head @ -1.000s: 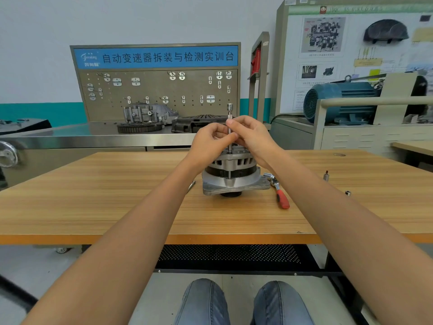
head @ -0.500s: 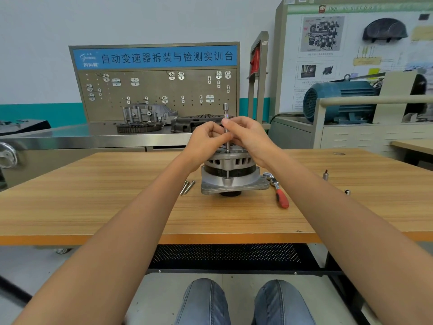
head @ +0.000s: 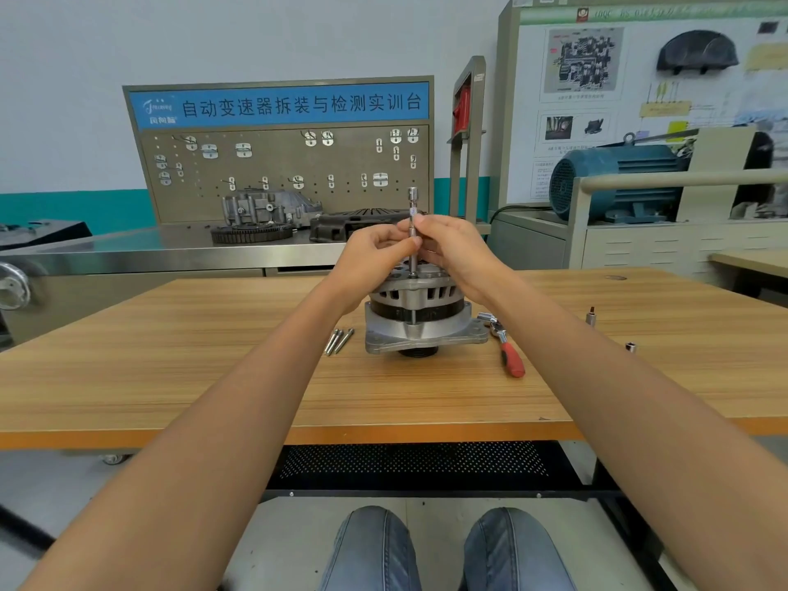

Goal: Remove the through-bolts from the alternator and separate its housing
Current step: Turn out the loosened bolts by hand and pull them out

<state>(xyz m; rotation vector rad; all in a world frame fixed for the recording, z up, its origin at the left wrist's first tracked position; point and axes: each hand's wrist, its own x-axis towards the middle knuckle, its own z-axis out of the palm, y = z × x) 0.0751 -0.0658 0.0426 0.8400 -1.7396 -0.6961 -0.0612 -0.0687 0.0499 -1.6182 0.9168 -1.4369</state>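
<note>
Extension bar [head: 412, 232] lower on alternator [head: 420, 311] than before, both hands [head: 375, 253] pinching it.

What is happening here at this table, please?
A person is taking apart an alternator standing on the table. Both hands, left and right, pinch an upright extension bar set on a through-bolt. Three bolts already lie left of it, a ratchet on the right.

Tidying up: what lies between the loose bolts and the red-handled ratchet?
In the head view, the grey metal alternator stands between the loose steel bolts and the red-handled ratchet.
</note>
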